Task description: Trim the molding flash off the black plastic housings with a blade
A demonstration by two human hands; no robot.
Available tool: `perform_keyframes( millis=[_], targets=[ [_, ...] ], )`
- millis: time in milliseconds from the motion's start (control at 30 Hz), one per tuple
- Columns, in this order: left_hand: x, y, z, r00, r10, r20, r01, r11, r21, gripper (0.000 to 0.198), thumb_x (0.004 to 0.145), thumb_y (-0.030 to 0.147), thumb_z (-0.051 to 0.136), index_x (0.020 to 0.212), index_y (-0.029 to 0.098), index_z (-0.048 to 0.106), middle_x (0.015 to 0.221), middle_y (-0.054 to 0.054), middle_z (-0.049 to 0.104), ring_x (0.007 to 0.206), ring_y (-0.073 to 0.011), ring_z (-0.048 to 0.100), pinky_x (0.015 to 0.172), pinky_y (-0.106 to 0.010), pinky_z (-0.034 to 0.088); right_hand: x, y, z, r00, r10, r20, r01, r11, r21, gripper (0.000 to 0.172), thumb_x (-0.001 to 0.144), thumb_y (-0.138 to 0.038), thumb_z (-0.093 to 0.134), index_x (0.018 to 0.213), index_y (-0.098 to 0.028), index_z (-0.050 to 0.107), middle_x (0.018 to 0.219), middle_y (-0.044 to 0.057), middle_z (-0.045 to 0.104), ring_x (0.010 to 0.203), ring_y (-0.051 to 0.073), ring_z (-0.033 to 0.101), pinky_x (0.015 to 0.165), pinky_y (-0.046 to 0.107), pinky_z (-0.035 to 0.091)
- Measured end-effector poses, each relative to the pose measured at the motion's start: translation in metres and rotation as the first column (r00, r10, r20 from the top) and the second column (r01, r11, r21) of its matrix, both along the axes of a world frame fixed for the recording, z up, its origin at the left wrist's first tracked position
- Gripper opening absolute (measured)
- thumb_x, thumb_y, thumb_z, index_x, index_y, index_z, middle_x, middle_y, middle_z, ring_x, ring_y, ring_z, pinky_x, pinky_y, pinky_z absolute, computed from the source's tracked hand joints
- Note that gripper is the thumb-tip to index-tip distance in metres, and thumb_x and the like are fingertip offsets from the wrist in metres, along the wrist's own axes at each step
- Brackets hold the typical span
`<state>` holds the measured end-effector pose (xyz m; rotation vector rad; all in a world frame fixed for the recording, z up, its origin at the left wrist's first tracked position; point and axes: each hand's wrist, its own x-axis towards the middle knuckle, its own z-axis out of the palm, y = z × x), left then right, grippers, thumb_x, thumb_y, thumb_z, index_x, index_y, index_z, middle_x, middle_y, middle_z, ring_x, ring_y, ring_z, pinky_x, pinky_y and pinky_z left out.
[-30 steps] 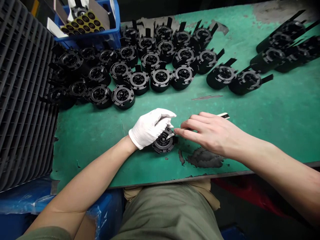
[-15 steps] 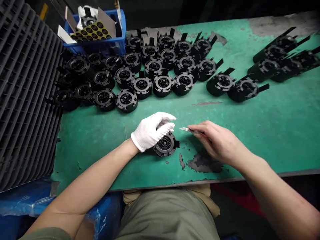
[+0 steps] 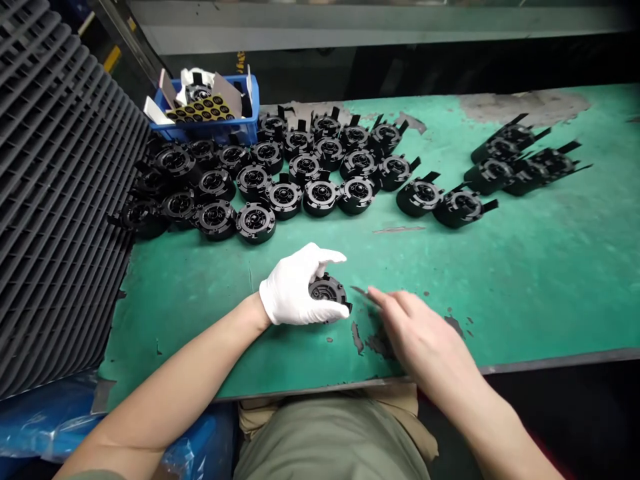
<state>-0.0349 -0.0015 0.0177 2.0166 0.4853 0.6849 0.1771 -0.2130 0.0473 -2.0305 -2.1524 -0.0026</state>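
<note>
My left hand [image 3: 295, 287], in a white glove, curves around a black round plastic housing [image 3: 327, 290] on the green table. Its thumb lies along the near side of the housing and the index finger stretches out past the far side. The other fingers are partly hidden. Bare and palm down, my right hand [image 3: 417, 330] grips a small knife [image 3: 361, 292], whose thin blade points left toward the housing without touching it. Most of the knife is covered by the fingers.
Several similar black housings [image 3: 320, 193] stand in rows across the back left, with another cluster [image 3: 530, 163] at the right. Behind them sits a blue bin [image 3: 165, 130] with cardboard and a sheet of round stickers [image 3: 200, 110]. Stacked grey ribbed trays [image 3: 65, 200] rise along the left edge.
My left thumb has moved from over the housing's far part to its near side, opening the grasp around it. My right hand has turned palm down with the knife. The view has tilted up.
</note>
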Motion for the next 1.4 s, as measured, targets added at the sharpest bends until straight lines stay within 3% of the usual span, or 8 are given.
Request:
perform_keyframes(
  millis=[200, 400, 500, 600, 700, 800, 967, 1400],
  targets=[
    [0.004, 0.001, -0.008, 0.991, 0.012, 0.131, 0.016, 0.977, -0.212, 0.082, 0.085, 0.08, 0.084, 0.137, 0.019, 0.065, 0.11, -0.009, 0.077, 0.092, -0.0213, 0.079, 0.086, -0.037, 0.068, 0.008, -0.019, 0.014, 0.991, -0.039, -0.131, 0.029, 0.997, -0.077, 0.032, 0.115, -0.029, 0.051, 0.145, -0.022, 0.061, 0.104, 0.006, 0.071, 0.082, 0.02, 0.075, 0.067, 0.031, 0.057],
    [0.011, 0.002, -0.011, 0.985, -0.098, -0.143, 0.111, 0.99, 0.087, 0.124, 0.052, 0.082, 0.101, 0.151, 0.018, 0.061, 0.15, -0.024, 0.065, 0.145, -0.048, 0.062, 0.128, -0.069, 0.049, 0.044, -0.008, 0.01, 0.974, -0.106, -0.198, 0.112, 0.993, 0.02, 0.035, 0.116, -0.03, 0.052, 0.149, -0.026, 0.063, 0.102, 0.003, 0.07, 0.081, 0.016, 0.07, 0.073, 0.029, 0.055],
    [0.01, 0.005, -0.011, 0.96, -0.133, -0.247, 0.151, 0.987, 0.058, 0.106, 0.07, 0.068, 0.1, 0.155, 0.017, 0.059, 0.151, -0.023, 0.068, 0.14, -0.0439, 0.068, 0.122, -0.065, 0.057, 0.054, 0.001, 0.003, 0.97, -0.07, -0.233, 0.081, 0.996, 0.04, 0.036, 0.116, -0.028, 0.053, 0.15, -0.026, 0.064, 0.1, 0.002, 0.069, 0.08, 0.015, 0.068, 0.073, 0.029, 0.054],
    [0.007, 0.003, -0.01, 0.952, -0.221, -0.21, 0.24, 0.968, 0.071, 0.056, 0.103, 0.041, 0.073, 0.154, 0.021, 0.061, 0.152, -0.016, 0.072, 0.141, -0.0331, 0.071, 0.124, -0.055, 0.058, 0.059, 0.009, -0.004, 0.972, -0.047, -0.228, 0.063, 0.996, 0.067, 0.035, 0.114, -0.027, 0.057, 0.149, -0.024, 0.063, 0.106, 0.005, 0.07, 0.086, 0.018, 0.07, 0.078, 0.032, 0.055],
    [0.006, 0.0, -0.01, 0.96, -0.242, -0.141, 0.257, 0.962, 0.097, 0.043, 0.11, 0.022, 0.05, 0.151, 0.022, 0.064, 0.152, -0.011, 0.074, 0.143, -0.0249, 0.071, 0.127, -0.048, 0.057, 0.055, 0.012, -0.007, 0.974, 0.001, -0.228, 0.015, 0.997, 0.07, 0.035, 0.113, -0.025, 0.058, 0.148, -0.02, 0.061, 0.11, 0.008, 0.07, 0.093, 0.021, 0.071, 0.083, 0.034, 0.057],
    [0.005, -0.003, -0.009, 0.967, -0.236, -0.095, 0.242, 0.968, 0.06, 0.045, 0.112, 0.035, 0.055, 0.154, 0.021, 0.061, 0.155, -0.014, 0.071, 0.145, -0.0276, 0.07, 0.127, -0.049, 0.057, 0.041, 0.009, -0.006, 0.972, 0.078, -0.222, -0.066, 0.996, 0.061, 0.035, 0.113, -0.021, 0.057, 0.148, -0.019, 0.06, 0.109, 0.007, 0.071, 0.089, 0.018, 0.071, 0.077, 0.03, 0.055],
    [0.005, -0.005, -0.01, 0.941, -0.315, -0.123, 0.329, 0.937, 0.118, 0.113, 0.074, 0.073, 0.096, 0.162, 0.018, 0.052, 0.156, -0.024, 0.067, 0.145, -0.0437, 0.067, 0.125, -0.062, 0.056, 0.021, 0.0, -0.007, 0.988, 0.132, -0.079, -0.126, 0.989, 0.074, 0.032, 0.114, -0.022, 0.058, 0.145, -0.016, 0.062, 0.093, 0.0, 0.068, 0.07, 0.013, 0.064, 0.062, 0.028, 0.045],
    [0.009, -0.005, -0.017, 0.936, -0.341, -0.086, 0.352, 0.91, 0.221, 0.106, 0.079, 0.065, 0.096, 0.162, 0.019, 0.049, 0.153, -0.023, 0.069, 0.14, -0.0414, 0.07, 0.122, -0.059, 0.058, 0.02, 0.004, 0.007, 0.953, 0.219, 0.207, -0.221, 0.975, -0.014, 0.051, 0.1, -0.002, 0.049, 0.15, -0.01, 0.053, 0.087, 0.001, 0.061, 0.065, 0.017, 0.054, 0.057, 0.034, 0.037]
  ],
)
